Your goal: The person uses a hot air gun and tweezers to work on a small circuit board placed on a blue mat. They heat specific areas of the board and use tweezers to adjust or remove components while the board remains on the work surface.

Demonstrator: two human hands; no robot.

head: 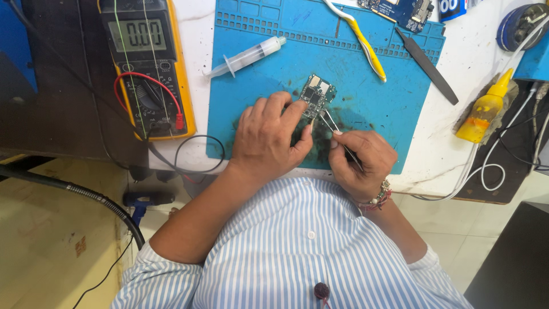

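The left hand (266, 137) pins a small circuit board (316, 94) to the blue mat (372, 109) with its fingers closed on the board's near edge. The right hand (360, 157) grips tweezers (331, 123), tips at the board's near end. The board lies mid-mat, near the surface's front edge. A syringe (246, 57) lies at the mat's left edge, beside a multimeter (146, 63).

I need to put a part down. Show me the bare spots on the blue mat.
Blue mat is bare on the right, between the toothbrush and the black file, and on the left below the syringe. It is crowded mid-mat: left hand, circuit board, tweezers, right hand.
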